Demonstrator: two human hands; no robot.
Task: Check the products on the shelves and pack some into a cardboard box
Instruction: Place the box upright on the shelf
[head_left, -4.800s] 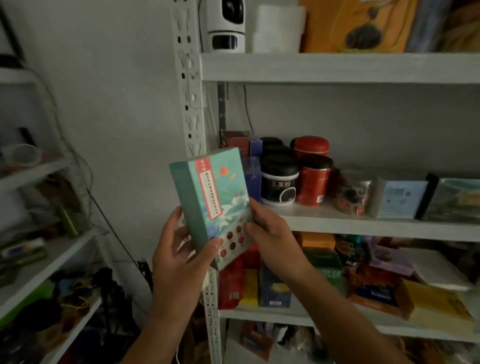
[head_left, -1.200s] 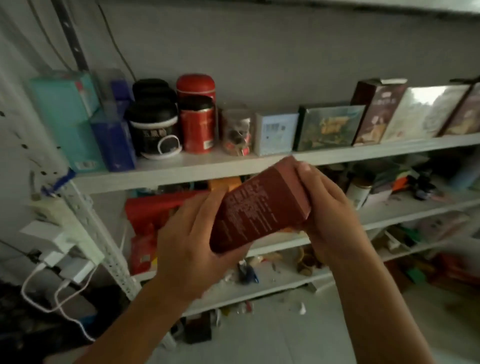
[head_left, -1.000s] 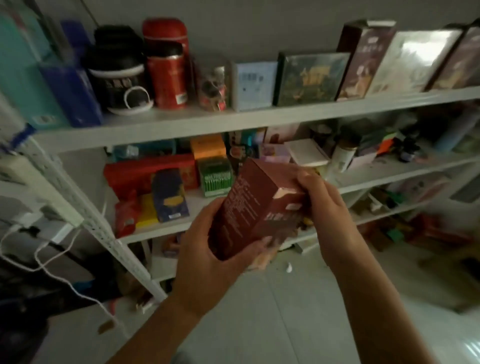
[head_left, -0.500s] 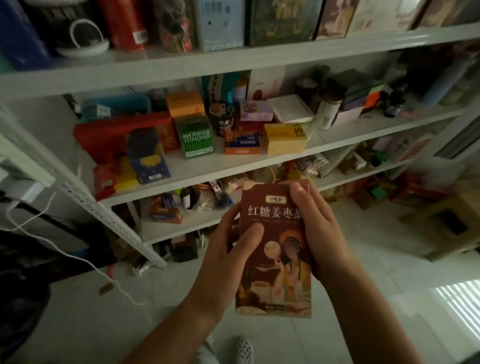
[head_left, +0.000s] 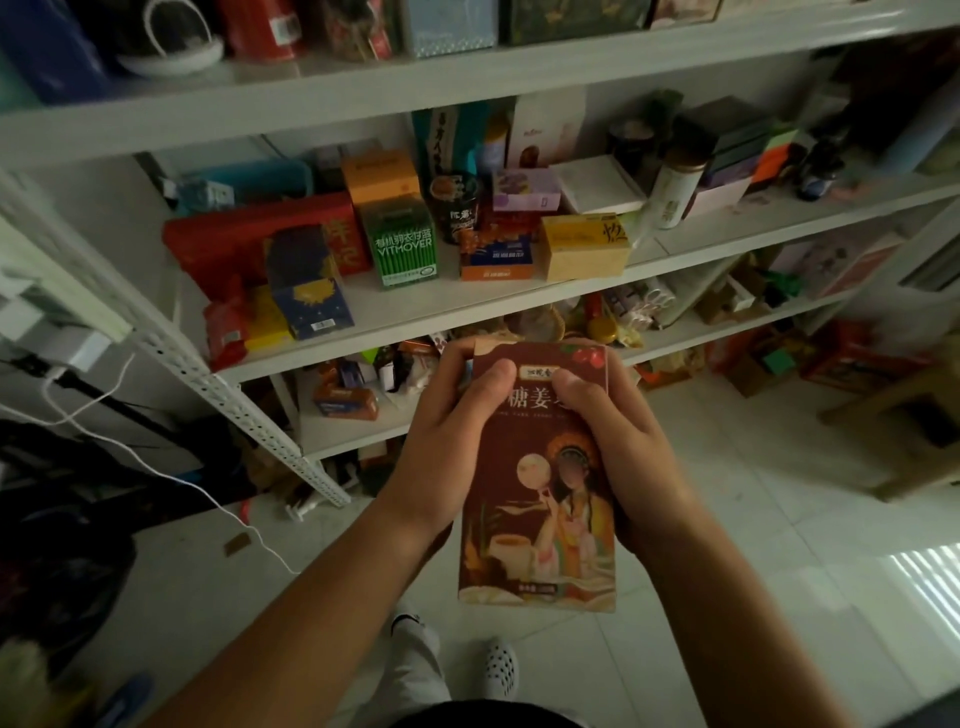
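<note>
Since the frame half a second back, both thumbs have moved in over the row of large characters on the front of the dark red-brown printed carton (head_left: 540, 525), hiding the two ends of that row.

Nearest the camera, a white perforated clog (head_left: 501, 670) stands on the pale tiled floor (head_left: 831, 519), between the two forearms. Above it both hands clamp the carton from its sides. The left hand (head_left: 447, 436) wraps the left edge, fingers curled round the top left corner and thumb pressed on the upper front. The right hand (head_left: 623, 447) wraps the right edge, its thumb laid on the print.

The carton is held in the air with its front face turned up to the camera. Its illustrated lower half is bare below the hands, and its top end points towards the shelves.

Left of the arms a thin white cable (head_left: 208, 493) trails over the floor. Beyond stands the white metal shelving (head_left: 457, 299). Its low shelf carries a small orange box (head_left: 345, 405) among blurred packets. The shelf above holds a dark blue box with gold print (head_left: 311, 286), a long red box (head_left: 249, 234), a green box lettered VITMOVER (head_left: 405, 249) and a yellow rectangular box (head_left: 584, 247). Goods on the top shelf are cut off by the frame edge.
</note>
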